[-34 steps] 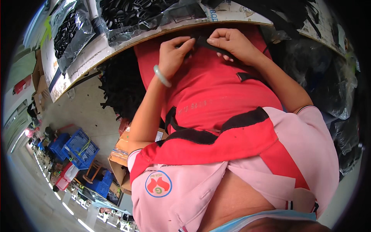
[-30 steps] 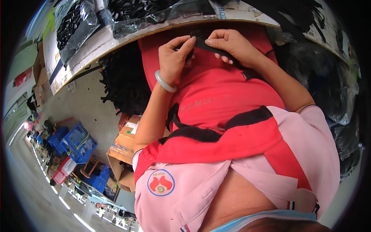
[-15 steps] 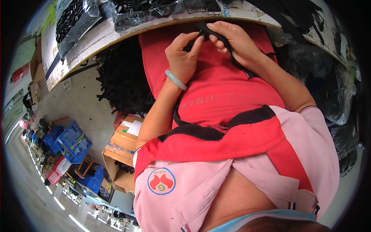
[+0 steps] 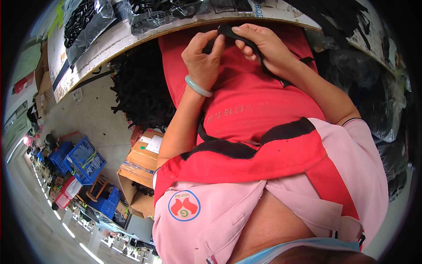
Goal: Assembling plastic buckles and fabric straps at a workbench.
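Note:
A black webbing strap (image 4: 251,43) is stretched between my two hands, just below the table's near edge and over the red apron (image 4: 259,105). My left hand (image 4: 202,59), with a pale bangle at the wrist, pinches the strap's end between thumb and forefinger. Some black material shows inside its curled fingers; whether a small fitting is there I cannot tell. Thumb and bent fingers of my right hand (image 4: 268,48) close on the strap a little farther along. From there it hangs down past the right palm toward the wrist.
On the worktable (image 4: 176,36), clear bags (image 4: 147,15) of black parts lie at the left, loose black straps (image 4: 329,17) at the right. A heap of black pieces (image 4: 143,88) is below. An open carton (image 4: 143,167) and blue crates (image 4: 85,160) stand left; plastic-wrapped bundles (image 4: 373,97) right.
My left hand has shifted slightly left and down, and the strap's end now bends over at its fingertips. The right hand keeps its hold, nearly in place.

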A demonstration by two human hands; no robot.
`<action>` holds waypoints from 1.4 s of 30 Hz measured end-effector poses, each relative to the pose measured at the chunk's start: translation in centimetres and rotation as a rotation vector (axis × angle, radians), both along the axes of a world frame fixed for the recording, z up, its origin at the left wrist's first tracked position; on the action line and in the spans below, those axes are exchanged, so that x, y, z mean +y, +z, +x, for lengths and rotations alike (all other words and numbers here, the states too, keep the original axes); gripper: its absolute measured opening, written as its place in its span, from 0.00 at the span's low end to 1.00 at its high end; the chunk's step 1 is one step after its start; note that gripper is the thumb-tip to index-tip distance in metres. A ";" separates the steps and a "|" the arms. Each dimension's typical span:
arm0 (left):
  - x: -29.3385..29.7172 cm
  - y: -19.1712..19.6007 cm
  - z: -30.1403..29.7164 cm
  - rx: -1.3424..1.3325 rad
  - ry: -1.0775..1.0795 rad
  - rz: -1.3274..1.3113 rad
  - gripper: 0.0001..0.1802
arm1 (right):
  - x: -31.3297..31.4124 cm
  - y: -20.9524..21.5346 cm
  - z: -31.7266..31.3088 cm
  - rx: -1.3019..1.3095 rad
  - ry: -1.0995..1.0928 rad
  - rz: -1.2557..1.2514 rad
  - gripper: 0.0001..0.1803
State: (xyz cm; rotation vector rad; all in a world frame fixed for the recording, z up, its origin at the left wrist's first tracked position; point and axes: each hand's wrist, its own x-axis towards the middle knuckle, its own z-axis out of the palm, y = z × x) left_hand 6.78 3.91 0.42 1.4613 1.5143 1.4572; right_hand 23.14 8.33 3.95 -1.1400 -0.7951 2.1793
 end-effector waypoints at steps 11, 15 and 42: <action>0.0 -1.0 -0.3 0.207 -0.117 0.194 0.06 | 1.1 -1.4 -0.1 -0.006 0.002 0.136 0.12; -0.8 0.5 -0.5 -0.726 -0.089 -0.539 0.09 | 1.7 -2.4 0.6 0.056 0.113 0.112 0.12; -3.2 2.2 -3.2 -0.620 -0.185 -0.368 0.05 | 2.2 -0.6 -1.2 -0.026 0.488 0.056 0.12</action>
